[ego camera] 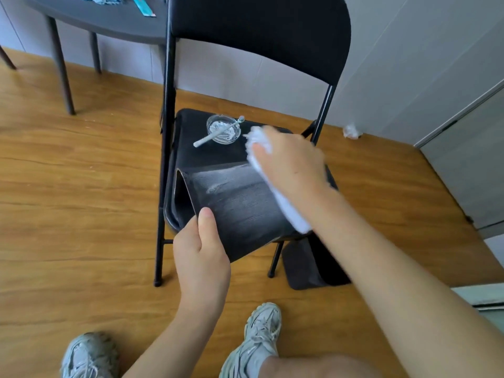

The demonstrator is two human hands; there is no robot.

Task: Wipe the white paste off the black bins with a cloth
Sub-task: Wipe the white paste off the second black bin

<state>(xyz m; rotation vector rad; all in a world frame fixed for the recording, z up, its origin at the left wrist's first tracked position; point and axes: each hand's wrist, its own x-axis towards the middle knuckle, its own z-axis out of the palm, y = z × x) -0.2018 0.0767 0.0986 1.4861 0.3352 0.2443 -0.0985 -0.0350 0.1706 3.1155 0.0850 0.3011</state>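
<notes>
A black rectangular plastic bin (240, 211) lies tipped on its side on the seat of a black folding metal chair (259, 34), its open mouth turned to the left and its broad wall facing up. That wall carries a grey-white film of paste, thickest along the far edge. The bin's long axis runs from the near left corner away toward the chair's back.

The left hand (201, 257) grasps the near left corner of the bin, thumb on top of the wall and fingers tucked underneath, steadying it. The right hand (289, 159) is clenched round a bunched white cloth (289, 211), which trails from the fingers down along the right side of the bin wall. The smeared patch lies directly left of that grip, so the right hand is the nearer one to the paste, and the coming stroke probably needs to sweep leftward across the wall.

Counted: one bin on the seat and a second black bin (308, 266) on the wooden floor just right of the chair's front leg; one cloth in hand; one clear glass dish (223, 129) of white paste at the back of the seat; one white stick (215, 132) lying across that dish. A crumpled white wad (351, 130) lies on the floor right of the chair, near the wall.
</notes>
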